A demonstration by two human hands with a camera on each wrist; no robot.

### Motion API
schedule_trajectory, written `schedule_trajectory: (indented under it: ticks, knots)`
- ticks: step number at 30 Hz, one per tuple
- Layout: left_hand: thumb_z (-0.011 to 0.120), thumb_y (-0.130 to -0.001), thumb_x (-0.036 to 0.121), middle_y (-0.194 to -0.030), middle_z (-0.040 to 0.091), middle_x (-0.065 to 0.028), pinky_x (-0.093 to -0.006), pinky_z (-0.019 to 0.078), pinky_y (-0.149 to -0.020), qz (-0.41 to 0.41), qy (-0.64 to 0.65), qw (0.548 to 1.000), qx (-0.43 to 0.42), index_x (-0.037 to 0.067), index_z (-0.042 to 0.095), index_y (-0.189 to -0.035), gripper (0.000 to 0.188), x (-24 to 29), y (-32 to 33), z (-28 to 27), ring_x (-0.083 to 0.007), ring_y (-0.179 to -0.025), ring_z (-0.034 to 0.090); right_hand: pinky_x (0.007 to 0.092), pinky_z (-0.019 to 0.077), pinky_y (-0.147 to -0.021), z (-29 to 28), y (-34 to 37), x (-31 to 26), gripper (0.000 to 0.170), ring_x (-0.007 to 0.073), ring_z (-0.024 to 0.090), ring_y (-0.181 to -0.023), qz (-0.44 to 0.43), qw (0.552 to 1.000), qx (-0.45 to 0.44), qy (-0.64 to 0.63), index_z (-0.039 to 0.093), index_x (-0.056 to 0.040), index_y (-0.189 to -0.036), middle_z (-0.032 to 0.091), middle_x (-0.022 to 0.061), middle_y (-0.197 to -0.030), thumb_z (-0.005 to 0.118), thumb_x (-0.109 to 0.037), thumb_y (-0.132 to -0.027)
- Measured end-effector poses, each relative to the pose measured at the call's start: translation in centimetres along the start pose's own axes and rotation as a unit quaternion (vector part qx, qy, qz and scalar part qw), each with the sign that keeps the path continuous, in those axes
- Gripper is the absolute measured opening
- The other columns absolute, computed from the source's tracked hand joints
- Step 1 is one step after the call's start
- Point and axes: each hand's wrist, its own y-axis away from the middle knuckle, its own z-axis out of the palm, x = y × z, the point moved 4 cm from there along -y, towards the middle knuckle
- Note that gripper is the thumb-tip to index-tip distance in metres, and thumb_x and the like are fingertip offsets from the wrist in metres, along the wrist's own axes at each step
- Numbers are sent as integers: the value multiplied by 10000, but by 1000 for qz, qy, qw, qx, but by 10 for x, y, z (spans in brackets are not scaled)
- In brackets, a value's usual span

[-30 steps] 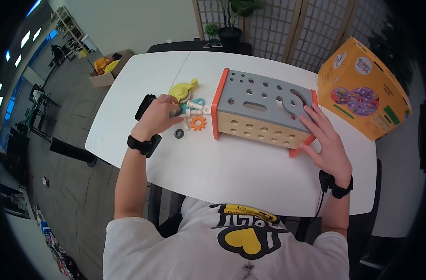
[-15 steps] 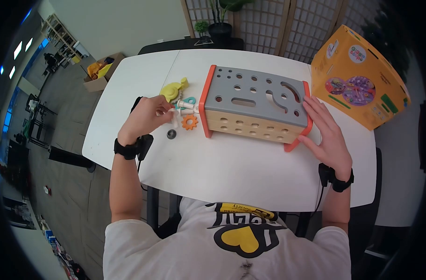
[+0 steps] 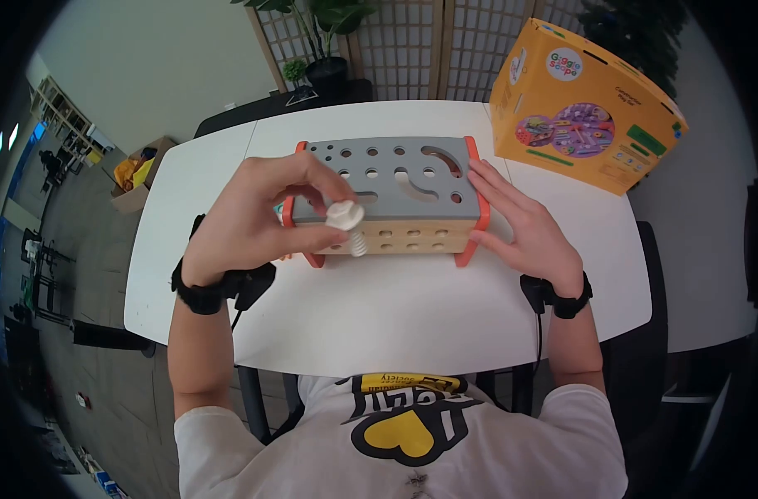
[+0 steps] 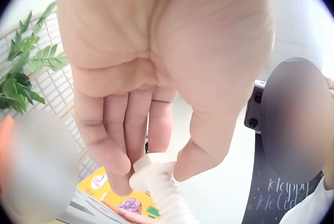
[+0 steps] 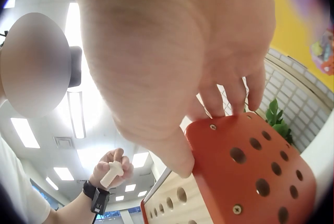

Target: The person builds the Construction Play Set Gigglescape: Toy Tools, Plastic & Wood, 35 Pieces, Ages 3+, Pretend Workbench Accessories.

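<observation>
My left hand [image 3: 254,212] pinches a white toy bolt [image 3: 344,214] by its head, between thumb and fingers. The bolt's threaded shaft points down, in front of the toy workbench [image 3: 433,208] with its grey holed top and wooden side. In the left wrist view the bolt [image 4: 159,182] shows a many-sided head and thick threads. My right hand [image 3: 529,233] rests on the workbench's right end, fingers straight along the top edge and thumb against the front corner. Close under that palm, the right wrist view shows the red end panel [image 5: 248,182] with its holes and screws.
The workbench stands on a white table [image 3: 396,316]. Behind my left hand, a bit of an orange part [image 3: 286,256] peeks out; the other loose parts are hidden. A large yellow-orange box [image 3: 591,91] stands at the back right. A potted plant [image 3: 325,71] is behind the table.
My left hand has picked the white bolt out of the loose parts and carried it right, up in front of the workbench. My right hand stays on the workbench's end. The head view has shifted.
</observation>
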Motion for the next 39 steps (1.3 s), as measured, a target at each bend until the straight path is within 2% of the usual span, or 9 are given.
schedule_trajectory:
  ticks: [2,5,11,14,23,29,32,35,39]
  knots:
    - [871,-764,88,-947,733,-65,-302,567,-808,48,-36,998,28,26,716,-1085,362,5,-22,16,-161,-841,680,412,477,-1098,0,1,2,762,337,487,-1383,12,1000,0,-7,435,-70,-1523,412,98,-1597,753,-230,-849]
    - [857,-787,135,-914,725,-70,-284,553,-749,53,-115,989,81,23,733,-1030,295,16,-54,41,-164,-816,679,415,491,-1081,0,1,4,769,345,522,-1346,9,1000,3,0,425,-72,-1529,399,103,-1604,747,-247,-853]
    - [840,-787,155,-858,704,-81,-306,521,-650,55,-155,986,14,31,759,-967,233,17,-94,72,-202,-739,650,408,500,-1063,0,1,3,757,342,543,-1325,16,1000,4,-8,434,-62,-1520,400,119,-1601,740,-259,-857]
    - [831,-780,135,-854,700,-91,-327,528,-659,99,-184,978,-6,32,760,-971,228,23,-101,78,-213,-732,646,408,509,-1049,-2,2,2,746,347,557,-1306,14,1000,7,-15,447,-52,-1509,414,121,-1592,740,-275,-860]
    - [763,-800,23,-870,710,-127,-369,547,-703,133,-173,973,-79,24,754,-944,144,38,-108,79,-298,-789,686,412,547,-980,-1,1,3,723,366,621,-1207,6,1000,8,18,478,-36,-1484,445,132,-1568,739,-294,-861]
    - [688,-808,-70,-931,729,-161,-388,562,-760,137,-173,972,-77,7,728,-1003,214,34,-109,82,-329,-836,703,423,572,-915,-2,1,-2,724,379,664,-1112,26,999,15,23,481,-28,-1479,478,137,-1540,734,-302,-859]
    - [655,-804,-99,-937,731,-174,-391,565,-786,146,-108,982,-47,-14,699,-995,214,32,-110,81,-345,-871,706,425,575,-900,-2,0,-3,715,383,675,-1083,32,999,17,31,494,-19,-1468,498,143,-1522,735,-304,-858]
    - [653,-800,-88,-916,725,-182,-384,564,-781,200,-115,972,-44,-27,675,-952,165,34,-106,82,-348,-856,701,424,575,-895,0,-3,-2,696,385,678,-1077,24,999,25,38,513,-10,-1450,510,153,-1511,736,-302,-859]
    - [683,-809,-43,-886,714,-180,-376,558,-757,185,-165,967,-66,-13,670,-924,119,41,-102,80,-339,-832,697,422,574,-896,-2,-3,-6,678,386,679,-1079,26,999,21,30,530,-4,-1434,514,162,-1505,737,-302,-861]
